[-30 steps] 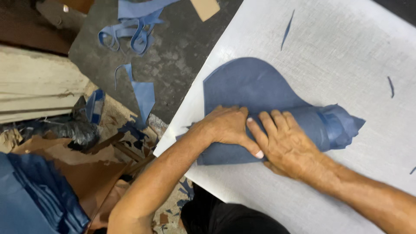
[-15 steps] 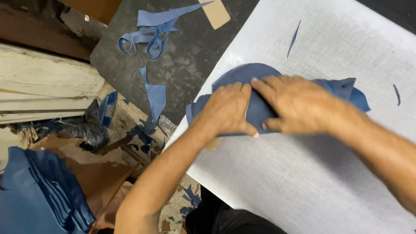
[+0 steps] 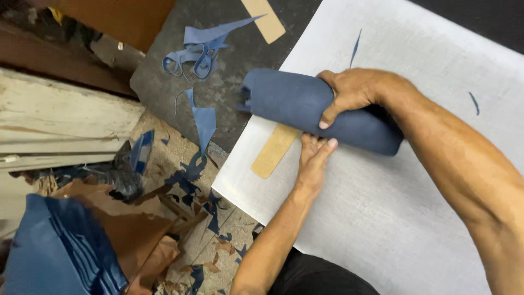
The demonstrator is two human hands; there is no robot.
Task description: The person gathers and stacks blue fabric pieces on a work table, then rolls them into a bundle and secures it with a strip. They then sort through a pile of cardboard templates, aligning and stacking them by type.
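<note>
1. R hand (image 3: 355, 93) – grip closed over top of the blue roll (image 3: 316, 109), fingers wrapped down its near side, thumb side hidden behind. Holding the roll, firm by the look.
2. L hand (image 3: 315, 155) – fingers up, tips touching the roll's underside near its middle, just below the R fingers. Palm open, not clamped; supports rather than holds.
3. Roll – rolled blue sheet, leather-like, lying across the left edge of the white sheet (image 3: 382, 218) on the desk. Long axis runs upper-left to lower-right. Open end at upper-left sticks out past the sheet's edge over the dark mat (image 3: 164, 76); other end sits under the R forearm.
4. Both hands meet at mid-roll, R above, L below; the free length lies to the left of the grip.
5. Tan strip (image 3: 275, 150) – flat on the white sheet, partly under the roll, just left of L hand.
6. Farther out: blue offcuts (image 3: 202, 49) on the mat, second tan strip (image 3: 263, 19) at top, stack of blue sheets (image 3: 60, 251) at bottom-left, scraps on floor.
</note>
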